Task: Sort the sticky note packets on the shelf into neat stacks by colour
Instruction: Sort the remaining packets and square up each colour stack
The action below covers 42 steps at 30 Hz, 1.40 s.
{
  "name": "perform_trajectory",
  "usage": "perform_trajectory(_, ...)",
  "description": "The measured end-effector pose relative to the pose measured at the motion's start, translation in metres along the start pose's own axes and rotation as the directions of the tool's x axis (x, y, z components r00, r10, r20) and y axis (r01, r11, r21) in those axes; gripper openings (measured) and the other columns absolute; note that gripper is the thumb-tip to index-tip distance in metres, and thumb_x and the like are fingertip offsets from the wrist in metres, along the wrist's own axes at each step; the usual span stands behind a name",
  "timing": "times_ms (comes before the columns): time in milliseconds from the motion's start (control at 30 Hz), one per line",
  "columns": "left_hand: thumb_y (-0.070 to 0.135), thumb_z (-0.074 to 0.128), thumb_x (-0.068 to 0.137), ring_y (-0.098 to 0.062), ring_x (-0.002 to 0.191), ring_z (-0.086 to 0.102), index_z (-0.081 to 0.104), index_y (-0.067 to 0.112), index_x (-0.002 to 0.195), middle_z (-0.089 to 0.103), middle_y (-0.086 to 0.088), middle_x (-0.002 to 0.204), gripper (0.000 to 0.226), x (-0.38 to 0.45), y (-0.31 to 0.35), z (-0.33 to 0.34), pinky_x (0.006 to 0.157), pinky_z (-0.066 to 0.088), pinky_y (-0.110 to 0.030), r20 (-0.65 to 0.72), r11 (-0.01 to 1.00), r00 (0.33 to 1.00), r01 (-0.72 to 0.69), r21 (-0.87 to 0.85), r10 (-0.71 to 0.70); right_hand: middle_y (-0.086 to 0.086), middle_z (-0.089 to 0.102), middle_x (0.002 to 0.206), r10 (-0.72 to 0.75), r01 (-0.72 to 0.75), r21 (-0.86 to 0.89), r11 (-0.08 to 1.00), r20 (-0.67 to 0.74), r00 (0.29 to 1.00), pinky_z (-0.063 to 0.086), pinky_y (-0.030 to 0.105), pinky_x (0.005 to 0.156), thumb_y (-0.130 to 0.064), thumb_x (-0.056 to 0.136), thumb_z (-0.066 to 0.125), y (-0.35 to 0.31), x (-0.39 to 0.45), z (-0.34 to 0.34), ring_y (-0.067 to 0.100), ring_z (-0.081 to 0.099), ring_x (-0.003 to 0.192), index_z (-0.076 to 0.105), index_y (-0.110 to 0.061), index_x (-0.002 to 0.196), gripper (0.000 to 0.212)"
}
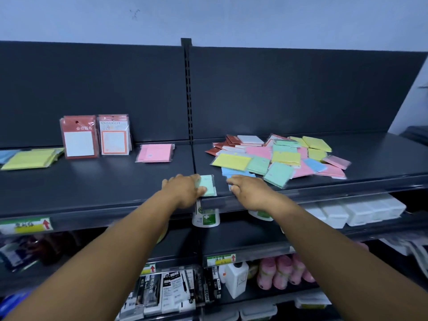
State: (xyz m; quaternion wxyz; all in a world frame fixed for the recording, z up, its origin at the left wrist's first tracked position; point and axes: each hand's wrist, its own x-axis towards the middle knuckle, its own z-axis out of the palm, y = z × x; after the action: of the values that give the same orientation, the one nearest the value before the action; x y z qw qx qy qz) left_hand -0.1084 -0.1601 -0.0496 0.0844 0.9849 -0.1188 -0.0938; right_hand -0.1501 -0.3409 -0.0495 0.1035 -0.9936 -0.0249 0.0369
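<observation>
Our left hand (185, 189) pinches a green packet (207, 185) at the shelf's (97, 181) front edge; our right hand (249, 191), fingers curled, rests on a blue packet (234, 172), the mixed pile (278, 156) just beyond.

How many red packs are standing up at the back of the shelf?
2: the red-framed pack with a plain white square on the left and the red-framed pack with printed lettering beside it. Each may hide more behind.

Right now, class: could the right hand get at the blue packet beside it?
Probably yes: the right hand already lies over the blue packet at the shelf's front edge, with nothing between them.
</observation>
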Motion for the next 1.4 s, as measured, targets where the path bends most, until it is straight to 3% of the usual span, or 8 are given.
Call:
perform_trajectory(133, 0.054, 0.043, 0.094, -0.031, 0.133, 0.038, 0.01, 0.023, 0.152, 0.041, -0.012, 0.146, 0.074, 0.008, 0.01, 0.001, 0.108, 0.025, -0.043, -0.055, 0.999, 0.997, 0.045, -0.032, -0.046, 0.011, 0.054, 0.13, 0.22, -0.211, 0.084, 0.974, -0.116, 0.969, 0.04, 0.034, 0.09, -0.035, 0.099, 0.04, 0.005, 0.0, -0.009, 0.031, 0.048, 0.12, 0.05, -0.008, 0.128, 0.04)
perform_trajectory(333, 0.059, 0.055, 0.085, -0.03, 0.126, 0.045, 0.013, 0.015, 0.15, 0.052, -0.009, 0.136, 0.089, 0.021, 0.022, 0.004, 0.102, 0.032, -0.039, -0.127, 0.993, 0.987, 0.093, -0.073, -0.102, 0.009, 0.061, 0.102, 0.336, -0.328, 0.088, 0.94, -0.084, 0.938, 0.035, 0.03, 0.076, -0.051, 0.09, 0.054, 0.0, 0.01, -0.011, 0.029, 0.052, 0.102, 0.047, -0.011, 0.092, 0.041)
perform_trajectory(467, 0.047, 0.072, 0.077, -0.031, 0.128, 0.042, 0.023, 0.013, 0.145, 0.049, -0.009, 0.137, 0.09, 0.025, 0.028, -0.001, 0.102, 0.036, -0.038, -0.123, 0.958, 0.976, 0.144, -0.248, -0.179, 0.009, 0.059, 0.11, 0.39, -0.37, 0.223, 0.902, -0.049, 0.92, 0.039, 0.032, 0.078, -0.045, 0.081, 0.07, -0.005, 0.021, -0.018, 0.03, 0.054, 0.108, 0.045, -0.008, 0.109, 0.052)
perform_trajectory(667, 0.028, 0.078, 0.076, -0.023, 0.082, 0.055, 0.05, 0.007, 0.079, 0.057, -0.007, 0.087, 0.035, 0.032, 0.012, -0.008, 0.067, 0.045, -0.029, -0.07, 0.882, 0.964, 0.205, -0.424, -0.257, 0.008, 0.057, 0.089, 0.412, -0.378, 0.34, 0.861, -0.032, 0.911, 0.042, 0.028, 0.064, -0.025, 0.081, 0.072, 0.0, 0.028, -0.023, 0.024, 0.055, 0.079, 0.046, -0.01, 0.074, 0.031)
perform_trajectory(833, 0.022, 0.071, 0.079, -0.018, 0.059, 0.045, 0.038, 0.012, 0.059, 0.043, -0.001, 0.063, 0.04, 0.028, 0.01, -0.007, 0.047, 0.037, -0.024, -0.086, 0.892, 0.957, 0.223, -0.392, -0.277, 0.011, 0.059, 0.124, 0.382, -0.313, 0.428, 0.848, -0.083, 0.92, 0.046, 0.029, 0.08, -0.018, 0.087, 0.065, -0.003, 0.029, -0.021, 0.028, 0.059, 0.109, 0.049, -0.006, 0.132, 0.049)
perform_trajectory(933, 0.037, 0.073, 0.078, -0.024, 0.088, 0.056, 0.043, 0.014, 0.066, 0.051, -0.002, 0.079, 0.04, 0.022, 0.019, -0.008, 0.072, 0.047, -0.032, -0.091, 0.923, 0.966, 0.201, -0.329, -0.243, 0.01, 0.056, 0.13, 0.377, -0.299, 0.425, 0.854, -0.109, 0.92, 0.043, 0.028, 0.081, -0.02, 0.089, 0.063, -0.004, 0.032, -0.017, 0.028, 0.055, 0.115, 0.047, -0.008, 0.133, 0.048)
perform_trajectory(1167, 0.027, 0.077, 0.078, -0.021, 0.083, 0.053, 0.047, 0.009, 0.08, 0.05, -0.001, 0.078, 0.036, 0.016, 0.024, -0.01, 0.071, 0.043, -0.028, -0.026, 0.825, 0.953, 0.248, -0.508, -0.303, 0.011, 0.055, 0.132, 0.376, -0.284, 0.445, 0.849, -0.13, 0.918, 0.04, 0.028, 0.081, -0.021, 0.097, 0.049, -0.001, 0.03, -0.012, 0.031, 0.054, 0.115, 0.048, -0.007, 0.132, 0.038)
perform_trajectory(1400, 0.017, 0.061, 0.089, -0.022, 0.068, 0.05, 0.061, 0.007, 0.078, 0.058, -0.006, 0.075, 0.015, 0.016, -0.001, -0.01, 0.061, 0.042, -0.027, -0.192, 0.702, 0.924, 0.105, -0.705, -0.331, 0.005, 0.059, 0.129, 0.326, -0.09, 0.655, 0.75, -0.247, 0.912, 0.042, 0.028, 0.086, -0.014, 0.097, 0.044, -0.007, 0.028, -0.021, 0.026, 0.056, 0.111, 0.051, -0.012, 0.134, 0.038)
